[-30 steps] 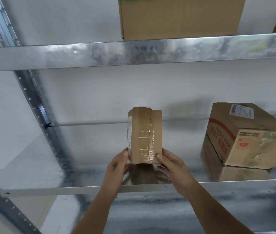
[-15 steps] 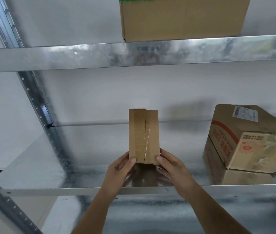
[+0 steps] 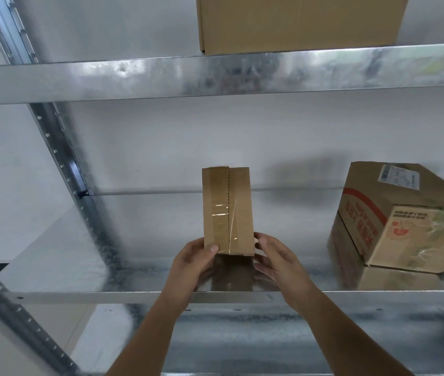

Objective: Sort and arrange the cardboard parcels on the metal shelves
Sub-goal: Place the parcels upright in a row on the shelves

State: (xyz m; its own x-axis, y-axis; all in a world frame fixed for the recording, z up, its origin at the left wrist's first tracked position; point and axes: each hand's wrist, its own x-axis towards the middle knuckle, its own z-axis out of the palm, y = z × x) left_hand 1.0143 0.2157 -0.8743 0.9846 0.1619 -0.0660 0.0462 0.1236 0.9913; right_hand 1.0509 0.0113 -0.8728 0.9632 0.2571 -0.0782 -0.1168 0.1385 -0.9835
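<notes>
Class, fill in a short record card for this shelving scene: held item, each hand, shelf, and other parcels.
held item: small taped parcel, upright on the middle shelf
left hand: grips the parcel's lower left edge
right hand: fingers at the parcel's lower right corner
other parcels: printed box with red stripe to the right on the same shelf, tilted; plain large box on the upper shelf
</notes>
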